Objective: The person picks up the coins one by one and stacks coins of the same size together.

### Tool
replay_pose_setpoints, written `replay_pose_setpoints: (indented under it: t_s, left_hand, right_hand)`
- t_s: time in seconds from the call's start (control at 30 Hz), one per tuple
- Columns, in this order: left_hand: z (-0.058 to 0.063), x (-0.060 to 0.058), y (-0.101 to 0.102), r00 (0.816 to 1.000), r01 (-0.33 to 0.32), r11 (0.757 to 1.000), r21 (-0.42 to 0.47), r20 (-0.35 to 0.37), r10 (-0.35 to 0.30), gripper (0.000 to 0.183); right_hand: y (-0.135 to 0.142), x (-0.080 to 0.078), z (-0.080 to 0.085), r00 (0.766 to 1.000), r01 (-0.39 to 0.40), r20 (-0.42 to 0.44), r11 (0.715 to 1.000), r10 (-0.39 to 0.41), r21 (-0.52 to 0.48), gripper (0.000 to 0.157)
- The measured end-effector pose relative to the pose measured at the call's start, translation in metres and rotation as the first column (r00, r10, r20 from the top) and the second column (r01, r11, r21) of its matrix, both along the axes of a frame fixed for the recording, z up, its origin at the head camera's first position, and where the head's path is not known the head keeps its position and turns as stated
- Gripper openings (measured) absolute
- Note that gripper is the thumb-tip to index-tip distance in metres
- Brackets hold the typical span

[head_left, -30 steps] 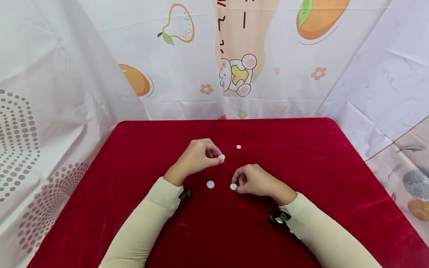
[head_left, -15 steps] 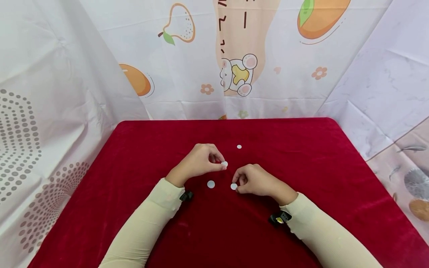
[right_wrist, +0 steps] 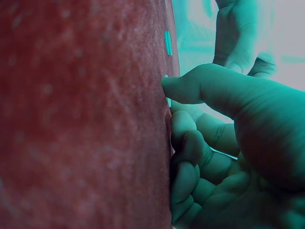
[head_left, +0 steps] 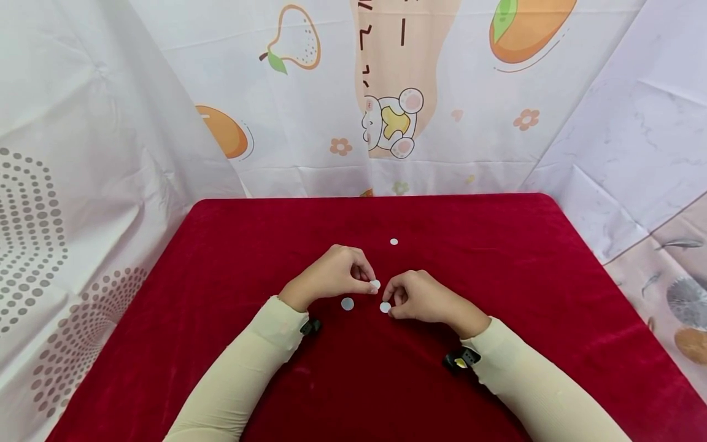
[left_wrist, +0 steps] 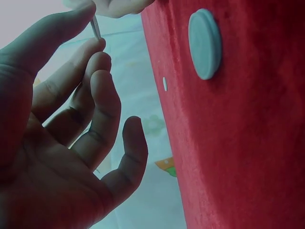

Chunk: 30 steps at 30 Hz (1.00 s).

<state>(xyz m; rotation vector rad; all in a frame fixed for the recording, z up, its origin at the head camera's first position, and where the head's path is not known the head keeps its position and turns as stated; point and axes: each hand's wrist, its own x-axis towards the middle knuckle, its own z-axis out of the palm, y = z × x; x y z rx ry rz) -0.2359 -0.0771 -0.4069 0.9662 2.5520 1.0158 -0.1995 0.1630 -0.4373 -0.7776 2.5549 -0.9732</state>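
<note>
Thumb and index finger of my left hand (head_left: pixel 337 270) pinch a small white disc (head_left: pixel 375 284) above the cloth. It shows edge-on in the left wrist view, where the other fingers are loosely bent. My right hand (head_left: pixel 428 298) pinches a second white disc (head_left: pixel 385 307) at its right edge, low at the cloth. In the right wrist view the thumb (right_wrist: pixel 183 89) covers most of that disc. Between the forearms, just below the left hand, a third white disc (head_left: pixel 347 304) lies flat; the left wrist view shows its raised rim.
Farther back on the red cloth (head_left: pixel 265 227) lies another white disc (head_left: pixel 394 242). A white curtain (head_left: pixel 309 110) printed with fruit and flowers hangs behind the table. Dark straps with small devices sit at both cuffs.
My left hand has come nearer and to the right with its disc, toward the right hand. The right hand and the loose discs have stayed in place.
</note>
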Motion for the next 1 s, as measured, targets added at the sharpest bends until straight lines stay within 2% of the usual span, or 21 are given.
replay_pose_setpoints:
  t_s: [0.33,0.53,1.0]
  left_hand:
    - [-0.002,0.003,0.005,1.000,0.022,0.997,-0.071,0.015,-0.021,0.012]
    - [-0.005,0.005,0.010,0.998,0.051,0.993,-0.110,0.034,-0.048,0.009]
    - [-0.007,0.011,0.019,0.998,0.065,0.980,-0.190,0.033,-0.059,0.011]
  right_hand:
    - [-0.001,0.001,0.002,1.000,-0.010,0.022,1.000,0.010,-0.006,0.017]
    - [0.000,0.001,0.002,1.000,-0.006,0.011,1.000,0.006,-0.005,0.016]
    - [-0.002,0.001,0.002,1.000,0.000,-0.020,1.000,0.000,-0.009,0.016]
